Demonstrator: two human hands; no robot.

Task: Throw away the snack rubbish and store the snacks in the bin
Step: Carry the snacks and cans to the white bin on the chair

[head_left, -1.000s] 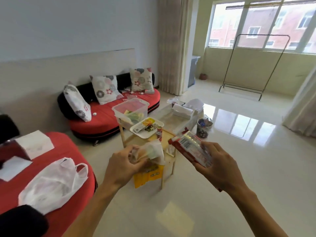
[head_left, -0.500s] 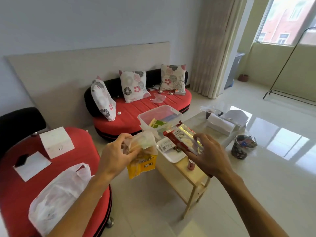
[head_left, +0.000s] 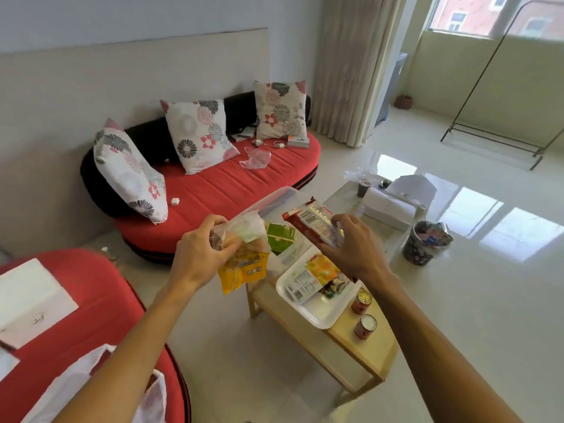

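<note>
We hold two snacks above the low wooden table (head_left: 360, 346). Our left hand (head_left: 200, 254) grips the crumpled top of a yellow plastic snack bag (head_left: 244, 270); our right hand (head_left: 354, 248) clasps a red rectangular snack packet (head_left: 308, 218). The clear plastic storage bin (head_left: 274, 199) stands on the table just behind both hands, with a green packet (head_left: 279, 239) already inside. The white tray (head_left: 323, 312) beside it carries further wrappers. We judge the current step to be stowing. Lower each snack past the rim before releasing. Lay the packet flat, clear of the two small red cans (head_left: 363, 312).
</note>
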